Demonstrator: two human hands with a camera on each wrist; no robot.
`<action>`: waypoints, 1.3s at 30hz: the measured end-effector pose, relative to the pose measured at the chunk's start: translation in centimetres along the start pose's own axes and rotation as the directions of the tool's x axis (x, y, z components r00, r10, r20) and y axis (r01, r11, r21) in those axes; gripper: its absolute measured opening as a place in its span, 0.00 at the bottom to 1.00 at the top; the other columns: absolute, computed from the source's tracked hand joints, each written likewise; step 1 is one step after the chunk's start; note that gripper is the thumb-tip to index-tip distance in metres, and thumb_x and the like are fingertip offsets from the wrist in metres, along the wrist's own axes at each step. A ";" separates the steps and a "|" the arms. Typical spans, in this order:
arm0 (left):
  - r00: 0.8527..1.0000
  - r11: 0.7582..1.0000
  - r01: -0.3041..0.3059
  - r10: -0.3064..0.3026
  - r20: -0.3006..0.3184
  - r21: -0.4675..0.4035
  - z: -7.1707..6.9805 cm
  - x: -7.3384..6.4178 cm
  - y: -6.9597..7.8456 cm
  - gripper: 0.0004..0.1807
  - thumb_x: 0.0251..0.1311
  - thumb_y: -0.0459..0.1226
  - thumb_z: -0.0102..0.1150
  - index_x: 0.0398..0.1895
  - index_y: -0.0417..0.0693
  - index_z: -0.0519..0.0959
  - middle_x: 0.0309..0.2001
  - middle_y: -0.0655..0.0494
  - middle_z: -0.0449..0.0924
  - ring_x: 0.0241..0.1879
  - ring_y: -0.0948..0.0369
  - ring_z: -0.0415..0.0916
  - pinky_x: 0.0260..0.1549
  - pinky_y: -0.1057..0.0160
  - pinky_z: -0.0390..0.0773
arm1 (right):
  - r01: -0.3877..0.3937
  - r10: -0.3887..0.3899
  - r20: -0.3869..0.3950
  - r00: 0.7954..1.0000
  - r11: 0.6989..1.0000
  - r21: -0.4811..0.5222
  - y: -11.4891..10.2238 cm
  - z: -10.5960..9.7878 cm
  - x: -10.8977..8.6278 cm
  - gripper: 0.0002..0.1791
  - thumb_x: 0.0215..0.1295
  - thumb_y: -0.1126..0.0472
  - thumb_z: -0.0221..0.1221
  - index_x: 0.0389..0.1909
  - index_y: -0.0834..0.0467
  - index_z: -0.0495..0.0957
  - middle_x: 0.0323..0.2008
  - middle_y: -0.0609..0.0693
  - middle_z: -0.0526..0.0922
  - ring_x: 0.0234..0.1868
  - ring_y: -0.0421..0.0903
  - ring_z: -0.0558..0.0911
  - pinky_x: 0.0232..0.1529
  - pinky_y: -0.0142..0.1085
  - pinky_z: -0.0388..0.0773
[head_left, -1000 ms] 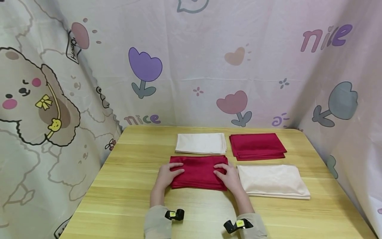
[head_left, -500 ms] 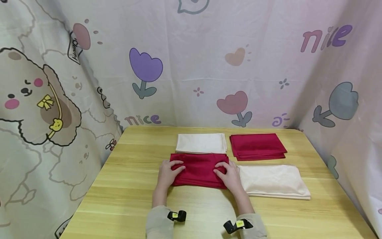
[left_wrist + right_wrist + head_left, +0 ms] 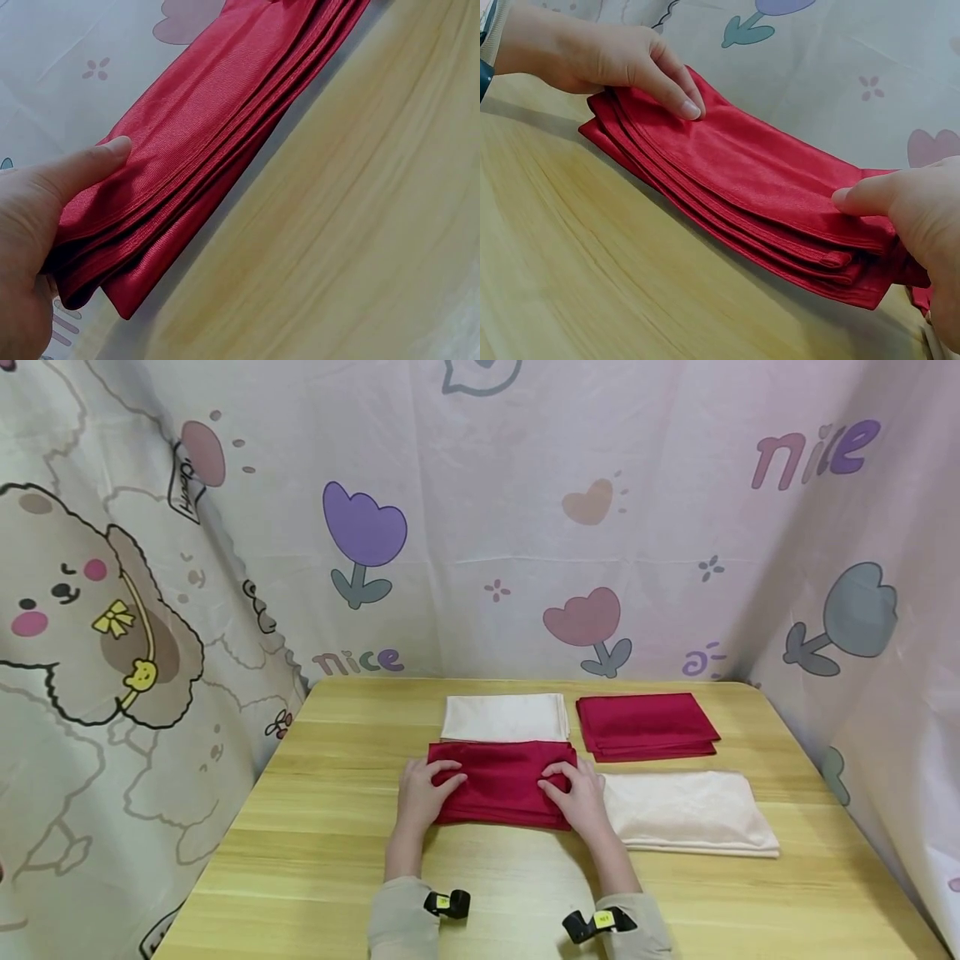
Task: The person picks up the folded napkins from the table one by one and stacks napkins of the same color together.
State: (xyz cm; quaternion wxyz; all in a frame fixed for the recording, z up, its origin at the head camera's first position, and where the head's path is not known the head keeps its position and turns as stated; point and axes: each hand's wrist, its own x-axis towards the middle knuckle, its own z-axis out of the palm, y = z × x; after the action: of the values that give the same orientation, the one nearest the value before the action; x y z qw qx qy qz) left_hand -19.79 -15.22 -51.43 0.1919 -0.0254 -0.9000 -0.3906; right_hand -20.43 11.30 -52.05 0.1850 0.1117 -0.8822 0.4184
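Note:
A folded dark red satin cloth [image 3: 501,781] with several layers is held between both hands at the middle of the table. My left hand [image 3: 420,792] grips its left end, thumb on top and the other fingers underneath. At the opposite end my right hand [image 3: 583,795] holds it the same way. The right wrist view shows the cloth [image 3: 757,180] sagging between the hands, its layered front edge over the table with a shadow below. In the left wrist view the left thumb presses on the top layer [image 3: 202,112], and the fingers under the cloth are mostly hidden.
Just behind the held cloth lies a folded white cloth [image 3: 506,718]. Another folded red cloth [image 3: 645,722] is at the back right, with a folded cream cloth [image 3: 686,812] in front of it. The wooden table [image 3: 315,827] meets a printed curtain [image 3: 465,527] behind.
Both hands have raised the red cloth and shifted it slightly away from the person, so its back edge now overlaps the white cloth's front edge. The other cloths have stayed put.

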 end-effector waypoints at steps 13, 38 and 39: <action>1.000 0.994 -0.007 0.008 -0.008 0.112 -0.2 0.1 1.0 0.11 0.51 0.48 0.72 0.38 0.60 0.87 0.45 0.56 0.84 0.42 0.58 0.69 0.45 0.56 0.58 | 0.013 -0.013 -0.009 1.000 1.000 -0.003 -0.2 -0.7 0.1 0.08 0.51 0.60 0.72 0.29 0.52 0.82 0.40 0.55 0.80 0.47 0.53 0.71 0.44 0.46 0.55; 0.996 0.994 -0.083 0.084 -0.009 0.070 0.0 1.2 3.5 0.10 0.52 0.47 0.72 0.37 0.58 0.87 0.42 0.57 0.83 0.37 0.59 0.65 0.41 0.59 0.56 | 0.004 -0.005 -0.031 1.000 1.000 -0.030 -0.2 -3.0 0.6 0.06 0.54 0.61 0.70 0.31 0.52 0.82 0.35 0.53 0.78 0.42 0.50 0.68 0.43 0.45 0.55; 0.996 0.994 -0.087 0.088 -0.008 0.072 0.0 1.3 3.5 0.10 0.52 0.47 0.72 0.37 0.58 0.87 0.41 0.57 0.83 0.37 0.59 0.65 0.40 0.59 0.56 | 0.007 -0.008 -0.034 0.999 0.999 -0.032 -0.2 -3.1 0.6 0.06 0.54 0.62 0.70 0.31 0.53 0.82 0.35 0.53 0.78 0.42 0.50 0.68 0.42 0.45 0.55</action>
State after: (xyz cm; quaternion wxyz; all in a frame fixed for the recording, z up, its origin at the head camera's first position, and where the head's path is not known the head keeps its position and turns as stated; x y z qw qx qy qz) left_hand -20.27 -12.91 -48.51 0.2145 -0.0559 -0.9104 -0.3494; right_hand -20.22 13.60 -49.83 0.2034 0.1047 -0.8851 0.4054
